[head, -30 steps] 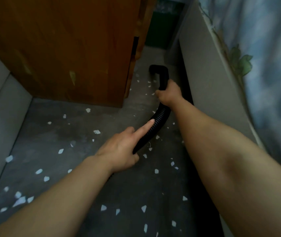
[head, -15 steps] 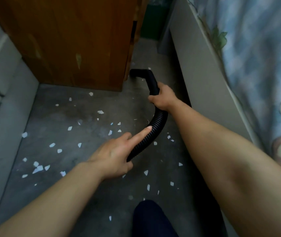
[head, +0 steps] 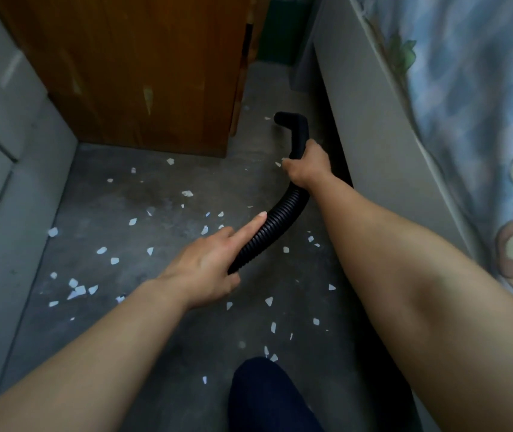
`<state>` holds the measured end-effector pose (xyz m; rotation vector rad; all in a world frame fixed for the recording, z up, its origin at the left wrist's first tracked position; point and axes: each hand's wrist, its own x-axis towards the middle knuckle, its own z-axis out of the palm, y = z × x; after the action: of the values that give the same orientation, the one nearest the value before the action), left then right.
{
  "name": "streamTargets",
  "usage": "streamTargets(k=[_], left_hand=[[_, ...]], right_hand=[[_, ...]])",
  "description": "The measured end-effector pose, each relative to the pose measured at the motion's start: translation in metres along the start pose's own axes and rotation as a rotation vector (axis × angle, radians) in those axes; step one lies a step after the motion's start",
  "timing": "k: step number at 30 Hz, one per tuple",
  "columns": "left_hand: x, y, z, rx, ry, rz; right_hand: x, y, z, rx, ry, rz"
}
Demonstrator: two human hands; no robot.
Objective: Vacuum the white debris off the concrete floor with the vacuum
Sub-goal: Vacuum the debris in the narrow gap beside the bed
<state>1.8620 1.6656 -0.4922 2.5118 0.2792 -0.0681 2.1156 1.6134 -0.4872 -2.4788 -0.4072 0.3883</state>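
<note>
Debris: white debris (head: 114, 260) lies scattered on the concrete floor (head: 155, 338), at centre and lower left.
Vacuum: the nozzle (head: 292, 123) is at upper centre, apart from most pieces.
Grips: the right grip (head: 306, 165) wraps the vacuum hose (head: 280, 219) behind the nozzle; the left grip (head: 205, 269) holds it lower, index finger straight.
Risk: a sagging hose may push pieces aside, and the lower-left ones may be missed.

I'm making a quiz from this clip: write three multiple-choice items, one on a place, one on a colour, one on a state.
1. Where is the nozzle?
A. between cabinet and bed
B. by the left wall
C. on the bed

2. What colour is the hose?
A. white
B. black
C. orange

3. What is the right hand doing?
A. gripping the hose
B. hanging open
C. pressing the floor

Answers: 1 A, its tip sits in that gap; 2 B, the ribbed tube is black; 3 A, the hand curls round it.
</note>
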Motion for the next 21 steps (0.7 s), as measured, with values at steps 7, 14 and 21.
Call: streamTargets(k=[7,14,21], left_hand=[[0.017,-0.009,0.005,-0.041,0.004,-0.064],[0.012,-0.017,0.0,-0.01,-0.02,-0.02],[-0.01,-0.016,0.007,0.09,-0.033,0.006]], right_hand=[[0.017,-0.013,0.011,-0.029,-0.019,0.016],[0.008,-0.013,0.012,-0.075,-0.018,0.039],[-0.035,0.009,0.006,-0.148,0.108,0.2]])
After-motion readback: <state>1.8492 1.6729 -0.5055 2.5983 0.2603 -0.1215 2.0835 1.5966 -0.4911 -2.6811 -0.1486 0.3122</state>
